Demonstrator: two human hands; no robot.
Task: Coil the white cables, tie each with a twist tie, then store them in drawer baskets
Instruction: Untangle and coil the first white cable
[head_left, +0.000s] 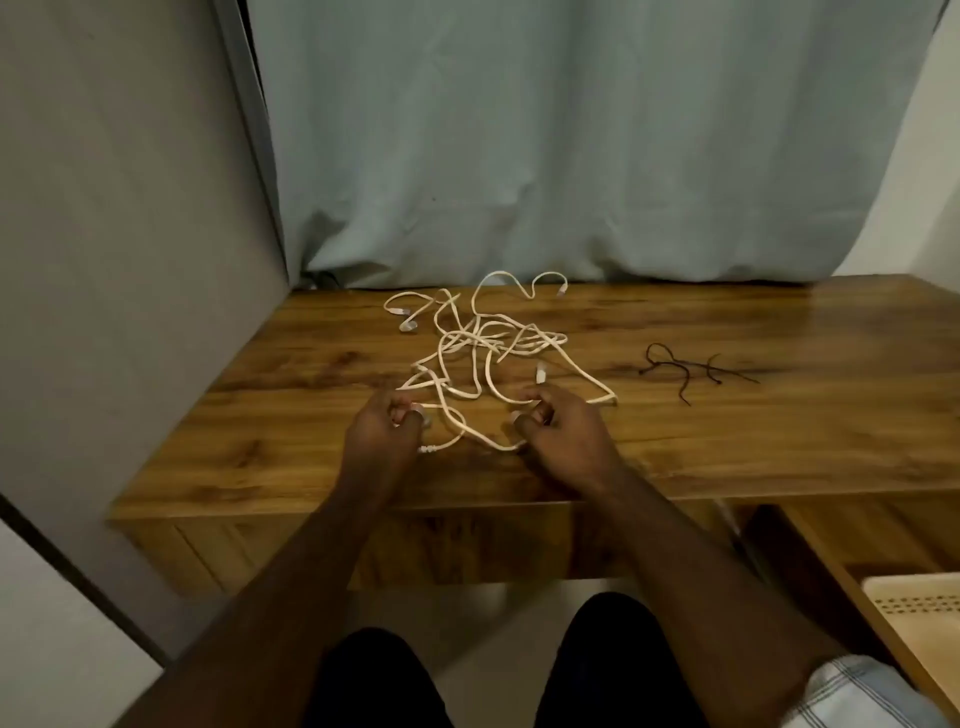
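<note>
The left hand (387, 423) is pinching one strand of the tangled thin white cables (480, 353) lying on the brown wooden tabletop (727, 431); the right hand (558, 423) is pinching another strand. Dark, thin twist ties (691, 366) are lying farther right.

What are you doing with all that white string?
These are white cables, lying in one tangled heap on the wooden table. The left hand and the right hand each pinch a strand at the heap's near edge. Nothing is coiled or tied yet. The dark twist ties lie untouched to the right.
</note>
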